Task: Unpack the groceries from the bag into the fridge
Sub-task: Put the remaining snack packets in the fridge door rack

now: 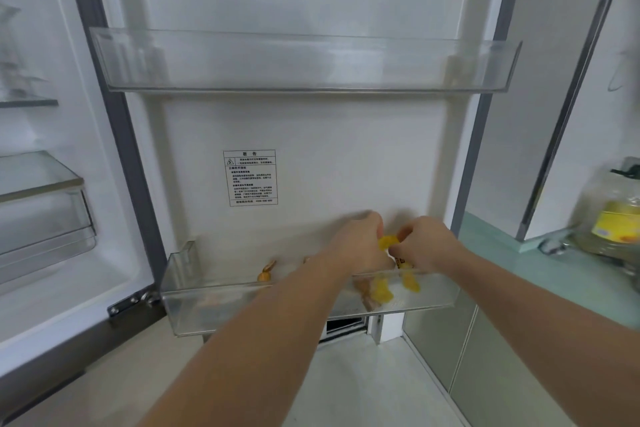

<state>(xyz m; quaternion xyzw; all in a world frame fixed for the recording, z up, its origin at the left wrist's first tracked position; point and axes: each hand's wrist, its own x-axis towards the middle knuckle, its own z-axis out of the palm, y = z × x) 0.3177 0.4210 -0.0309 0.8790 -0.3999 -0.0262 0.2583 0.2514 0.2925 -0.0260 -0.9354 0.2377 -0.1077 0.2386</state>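
The fridge door (304,163) stands open in front of me. Both my hands reach into its clear lower door bin (214,308). My left hand (360,246) and my right hand (424,246) meet over the bin's right part, and both pinch a yellow snack packet (388,242) between them. More yellow packet ends (382,291) show through the bin's front wall below the hands. A small orange-brown wrapped item (266,272) lies in the bin to the left. The bag is out of view.
A clear upper door bin (304,62) holds nothing visible. The fridge interior with glass shelves and a drawer (41,215) lies at left. A pale green counter (540,274) at right carries a large yellow-labelled bottle (613,215). Below is light floor.
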